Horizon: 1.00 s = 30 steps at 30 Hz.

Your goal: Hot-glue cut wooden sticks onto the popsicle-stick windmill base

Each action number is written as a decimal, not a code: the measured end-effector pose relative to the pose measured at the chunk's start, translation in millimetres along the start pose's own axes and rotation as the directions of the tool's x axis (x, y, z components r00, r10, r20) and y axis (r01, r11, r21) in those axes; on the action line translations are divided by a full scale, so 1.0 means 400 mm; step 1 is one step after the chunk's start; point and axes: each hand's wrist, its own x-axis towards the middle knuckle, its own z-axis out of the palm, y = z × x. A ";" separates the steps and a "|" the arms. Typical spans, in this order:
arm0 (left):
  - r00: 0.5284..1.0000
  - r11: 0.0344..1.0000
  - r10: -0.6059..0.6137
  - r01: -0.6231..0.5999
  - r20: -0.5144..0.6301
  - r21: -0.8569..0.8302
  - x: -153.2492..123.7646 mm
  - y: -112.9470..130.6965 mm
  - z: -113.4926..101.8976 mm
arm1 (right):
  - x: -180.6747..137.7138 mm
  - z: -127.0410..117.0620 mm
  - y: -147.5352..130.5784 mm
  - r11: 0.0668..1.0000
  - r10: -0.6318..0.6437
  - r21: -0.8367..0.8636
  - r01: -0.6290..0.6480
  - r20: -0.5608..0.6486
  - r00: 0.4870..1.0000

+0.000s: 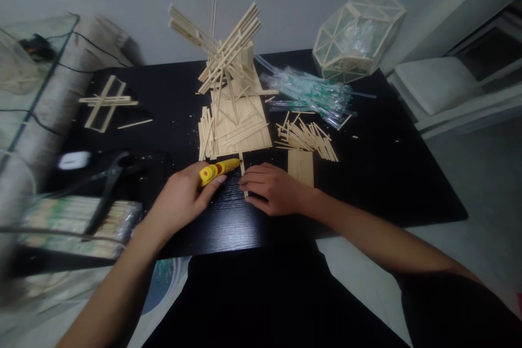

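Observation:
My left hand (185, 196) is closed around a yellow hand tool (220, 170) with a red spot and a dark tip; its exact kind is not clear. The tool's tip meets or nearly meets a thin wooden stick (242, 166) on the black table. My right hand (271, 187) has its curled fingers on that stick, just right of the tip. Directly beyond both hands lies a panel of sticks joined side by side (240, 119), with loose sticks on it. A windmill-like stick model (226, 57) rises at its far end.
Loose sticks (308, 138) lie beside a small stick panel (302, 167) on the right. Behind them are plastic-wrapped packets (314, 92) and a faceted stick frame (359, 38). Pliers (110, 185), a white case (74, 160) and wrapped stick bundles (73, 223) sit at left.

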 end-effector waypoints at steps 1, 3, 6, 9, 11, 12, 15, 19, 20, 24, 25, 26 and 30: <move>1.000 1.000 0.004 -0.004 0.007 0.002 -0.003 0.002 -0.002 | -0.001 0.001 0.000 1.000 0.001 0.001 -0.001 -0.003 1.000; 1.000 1.000 0.012 -0.012 0.026 0.003 -0.008 0.006 -0.004 | -0.001 0.002 -0.001 1.000 -0.002 0.007 0.002 -0.002 1.000; 0.999 1.000 0.022 -0.022 0.044 -0.003 -0.015 0.012 -0.007 | -0.001 0.004 -0.001 1.000 -0.022 0.019 0.022 -0.001 1.000; 0.999 1.000 0.023 -0.023 0.041 -0.004 -0.020 0.018 -0.010 | -0.001 0.004 -0.002 0.999 -0.028 0.026 0.028 -0.005 1.000; 0.999 1.000 0.019 -0.019 0.038 -0.004 -0.021 0.020 -0.010 | 0.000 0.003 -0.002 0.999 -0.020 0.033 0.020 -0.005 1.000; 0.999 1.000 0.018 -0.018 0.033 -0.004 -0.021 0.020 -0.009 | 0.000 0.002 -0.003 0.999 -0.015 0.037 0.015 -0.004 1.000; 1.000 1.000 0.010 -0.010 0.004 0.003 -0.017 0.015 -0.002 | -0.001 0.000 -0.003 0.999 -0.006 0.047 0.005 0.008 1.000; 0.999 0.999 -0.030 0.030 -0.021 0.019 -0.003 0.003 0.011 | -0.001 0.000 -0.003 0.999 -0.001 0.045 0.000 0.019 1.000; 0.999 0.999 -0.037 0.037 -0.025 0.020 0.002 0.001 0.014 | -0.001 0.001 -0.003 0.999 -0.001 0.043 0.001 0.019 1.000; 0.999 0.999 -0.036 0.036 -0.039 0.022 0.021 -0.005 0.018 | 0.000 0.002 -0.002 0.999 -0.003 0.039 0.002 0.017 1.000; 0.999 0.999 -0.033 0.034 -0.042 0.022 0.023 -0.004 0.017 | 0.000 0.001 -0.003 0.999 -0.002 0.039 0.001 0.015 1.000; 0.999 0.999 -0.030 0.030 -0.044 0.020 0.025 -0.004 0.016 | 0.000 0.001 -0.003 0.999 -0.001 0.039 0.000 0.013 1.000; 0.999 1.000 -0.006 0.006 -0.033 0.012 0.018 0.000 0.009 | 0.000 -0.001 -0.004 0.999 -0.001 0.040 0.001 0.001 1.000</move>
